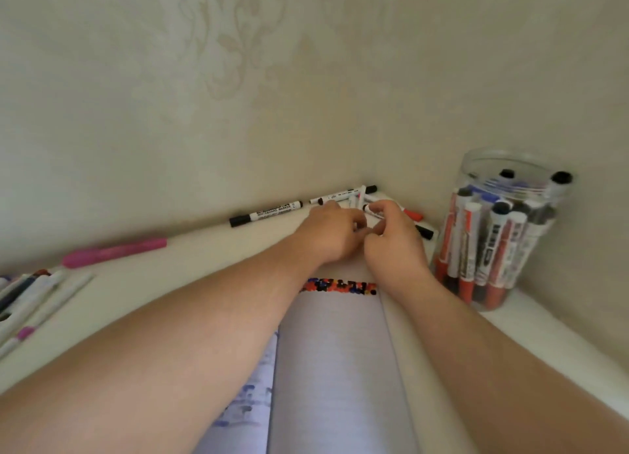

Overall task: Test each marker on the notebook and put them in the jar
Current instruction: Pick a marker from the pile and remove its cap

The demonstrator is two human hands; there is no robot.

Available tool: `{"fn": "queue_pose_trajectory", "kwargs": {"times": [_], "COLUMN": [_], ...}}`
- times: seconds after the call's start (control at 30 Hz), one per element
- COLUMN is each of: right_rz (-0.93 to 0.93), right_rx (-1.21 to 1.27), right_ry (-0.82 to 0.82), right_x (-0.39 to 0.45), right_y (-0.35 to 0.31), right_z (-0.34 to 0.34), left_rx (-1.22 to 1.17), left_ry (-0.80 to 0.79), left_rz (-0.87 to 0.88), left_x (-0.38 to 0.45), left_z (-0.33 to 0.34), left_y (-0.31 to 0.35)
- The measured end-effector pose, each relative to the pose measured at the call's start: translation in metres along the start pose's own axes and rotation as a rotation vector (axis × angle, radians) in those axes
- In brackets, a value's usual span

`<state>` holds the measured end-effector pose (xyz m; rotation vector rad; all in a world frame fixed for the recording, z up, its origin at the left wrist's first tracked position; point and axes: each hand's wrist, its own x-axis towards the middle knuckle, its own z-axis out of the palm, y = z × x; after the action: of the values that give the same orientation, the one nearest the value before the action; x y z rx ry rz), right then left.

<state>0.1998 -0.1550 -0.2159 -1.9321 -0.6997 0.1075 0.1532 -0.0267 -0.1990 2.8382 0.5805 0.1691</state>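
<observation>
An open notebook lies in front of me, with a row of red, black and blue marker dots across the top of its page. Beyond its top edge, both hands meet over a white marker. My right hand curls its fingers round it; my left hand has curled fingers at its other end, which is hidden. More whiteboard markers lie loose in the corner behind. A clear jar at the right holds several red and black markers.
A black-capped whiteboard marker and a pink pen lie along the wall to the left. Several pens lie at the far left edge. Walls close in behind and on the right of the white table.
</observation>
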Motion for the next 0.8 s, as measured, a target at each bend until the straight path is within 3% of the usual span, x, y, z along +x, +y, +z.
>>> {"fn": "queue_pose_trajectory", "kwargs": {"times": [0.23,0.3,0.37,0.47,0.57,0.67,0.73,0.8], "right_rz": [0.041,0.05,0.049,-0.03,-0.184,-0.255,-0.221,-0.185], "right_rx": [0.066,0.05,0.03,0.057,0.222,0.414,0.482,0.508], "right_ry": [-0.04,-0.061,-0.07,-0.124,-0.265,-0.375,-0.397,-0.401], "right_x": [-0.002,-0.003,-0.004,-0.009,-0.02,-0.03,-0.033,-0.035], "right_y": [-0.002,-0.003,-0.006,-0.016,-0.03,-0.038,-0.037,-0.039], "right_z": [0.002,0.002,0.001,0.0,-0.003,0.0,0.005,0.008], "left_rx": [-0.086,-0.242,-0.542,-0.847,-0.814,-0.505,-0.408,-0.462], "left_ry": [0.013,-0.011,-0.019,-0.045,-0.061,-0.035,0.012,-0.008], "left_rz": [-0.062,-0.111,-0.173,-0.064,0.177,0.391,0.439,0.416], "left_x": [-0.024,-0.037,-0.05,-0.07,-0.087,-0.095,-0.095,-0.095], "left_z": [-0.019,-0.029,-0.035,-0.037,-0.04,-0.039,-0.036,-0.034], "left_y": [-0.04,-0.056,-0.067,-0.072,-0.063,-0.053,-0.05,-0.052]}}
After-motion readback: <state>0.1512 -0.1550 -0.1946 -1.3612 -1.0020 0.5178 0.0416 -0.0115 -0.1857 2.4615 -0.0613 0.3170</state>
